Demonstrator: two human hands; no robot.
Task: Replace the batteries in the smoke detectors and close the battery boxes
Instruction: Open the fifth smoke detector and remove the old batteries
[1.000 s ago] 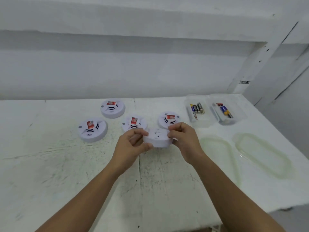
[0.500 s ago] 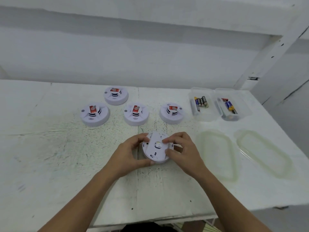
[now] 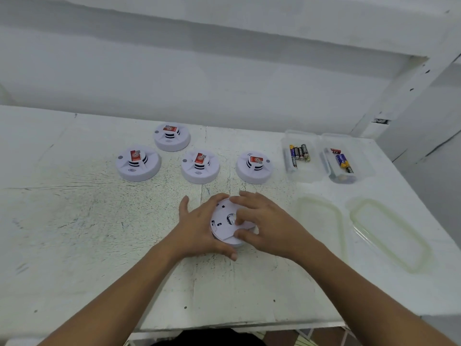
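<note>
White smoke detector (image 3: 225, 224) lay face-down on counter (image 3: 74, 221), near front edge. Left hand (image 3: 199, 228) cupped its rim, right hand (image 3: 264, 221) pinched back plate. Step looked like opening battery box; next, twist plate free.

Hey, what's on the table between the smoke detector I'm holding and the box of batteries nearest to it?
Only bare, speckled table between the held detector and the nearer battery box, seen in the head view.
</note>
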